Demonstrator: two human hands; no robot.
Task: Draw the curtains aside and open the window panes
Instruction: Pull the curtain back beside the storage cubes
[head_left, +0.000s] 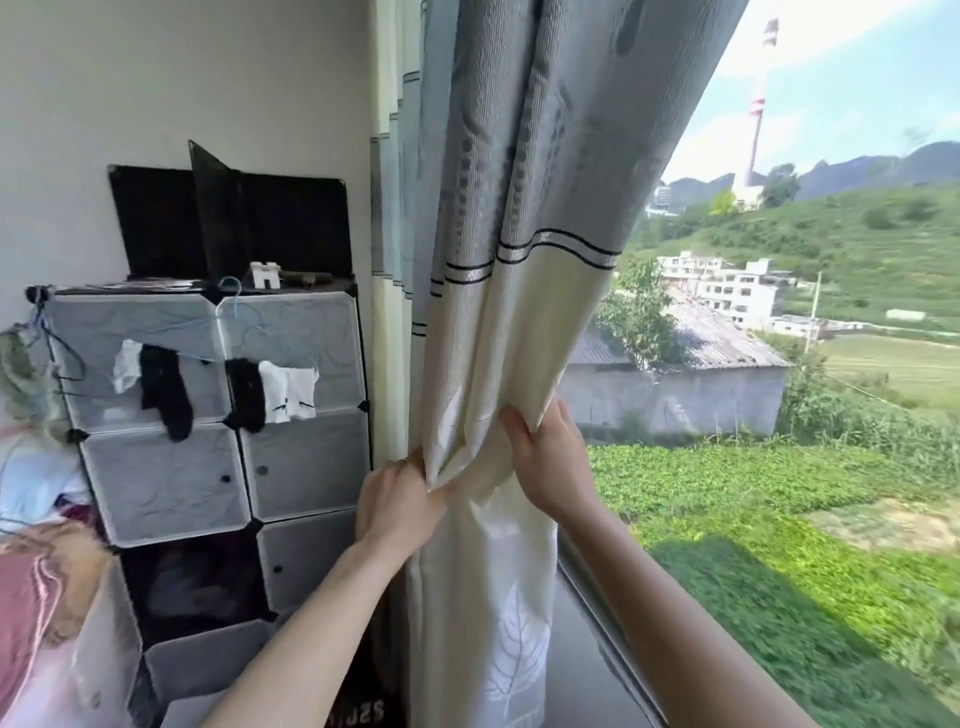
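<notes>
A grey and cream curtain (524, 218) hangs bunched in folds at the left side of the window. My left hand (397, 501) is shut on the gathered cloth from the left, low on the cream part. My right hand (550, 457) grips the same bunch from the right, a little higher. To the right of the curtain the window (779, 364) shows fields, houses and a chimney outside. Its lower frame (602, 634) runs along the sill below my right forearm. I cannot tell whether a pane stands open.
A cube storage cabinet (218, 447) with translucent doors stands against the wall left of the curtain, socks hanging on its front. Black panels (228, 223) lean on top of it. Piled clothes and pink bedding (31, 571) lie at the far left.
</notes>
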